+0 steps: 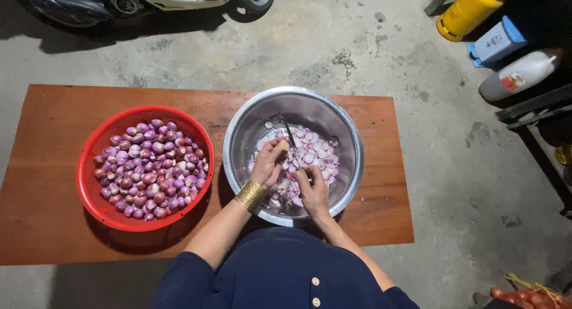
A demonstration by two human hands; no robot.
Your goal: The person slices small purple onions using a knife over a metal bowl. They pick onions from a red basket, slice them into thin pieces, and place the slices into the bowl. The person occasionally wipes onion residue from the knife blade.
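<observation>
Nearest the camera, the right hand [314, 187] is curled shut over the near side of the steel bowl [238, 130], pinching a small shallot that it mostly hides. Just beyond and beside it, the left hand [268, 161], with a gold bracelet [250, 195] at the wrist, grips the handle of a knife [288, 132]. The blade's long axis runs away from the person, tip toward the far rim. Pale shallot slices [314, 153] lie under both hands. Left of the bowl, the red basket [89, 154] of whole shallots [149, 169] sits on the wooden tabletop [47, 166], nearer the left hand.
</observation>
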